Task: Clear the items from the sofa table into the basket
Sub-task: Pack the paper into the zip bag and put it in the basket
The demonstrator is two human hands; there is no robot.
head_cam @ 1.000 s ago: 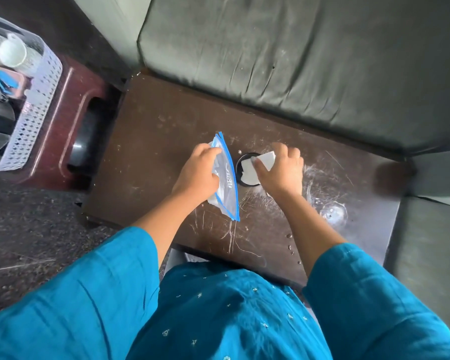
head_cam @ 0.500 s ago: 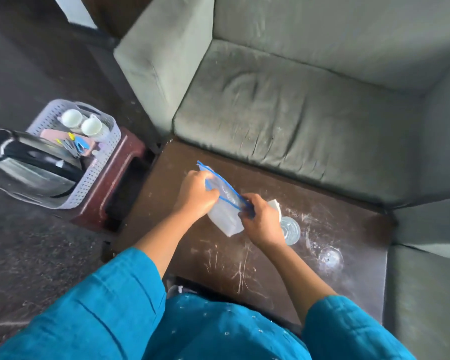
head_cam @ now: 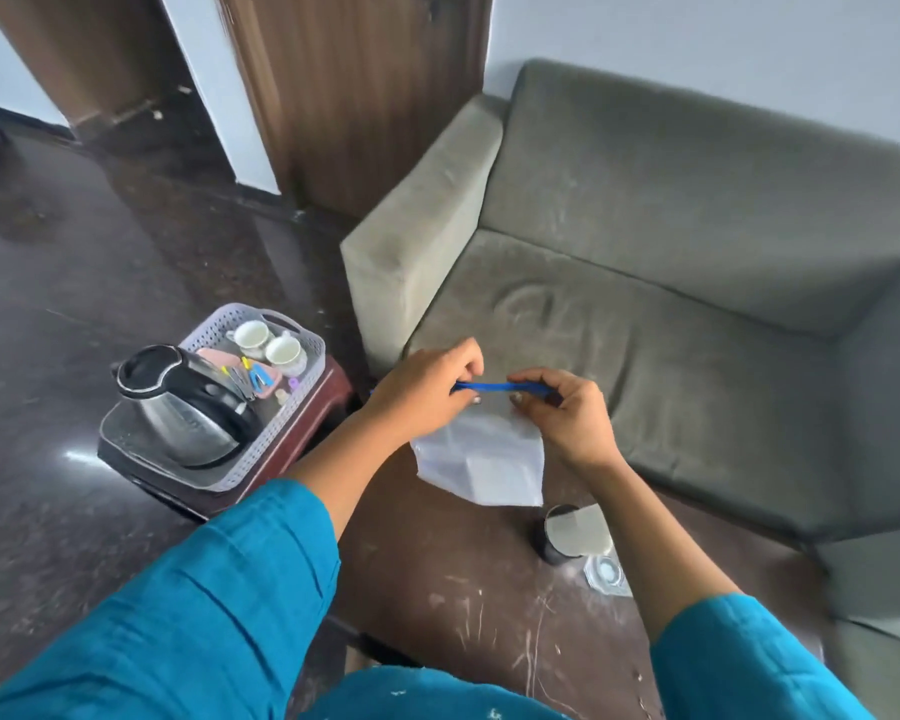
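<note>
Zip bag (head_cam: 481, 459), 1 pc, clear w/ blue seal strip, held up at frame centre above sofa table (head_cam: 427, 589). L hand (head_cam: 427, 389) and R hand (head_cam: 567, 413) each pinch the strip, one per end. On table, lower right of centre: 1 dark cup (head_cam: 557, 537), 1 clear round glass piece (head_cam: 606, 571). Basket (head_cam: 287, 423), centre left on a stool (head_cam: 326, 402), holds 1 kettle (head_cam: 188, 407), 2 white cups (head_cam: 253, 336), small clips.

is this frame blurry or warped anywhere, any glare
Head view: wide-angle warp tilts the door and bows the sofa; a glare spot sits on the glossy floor and sheen on the kettle; the sleeves at the bottom edge are smeared; the left hand and right hand pinching the zip bag look fairly sharp.
</note>
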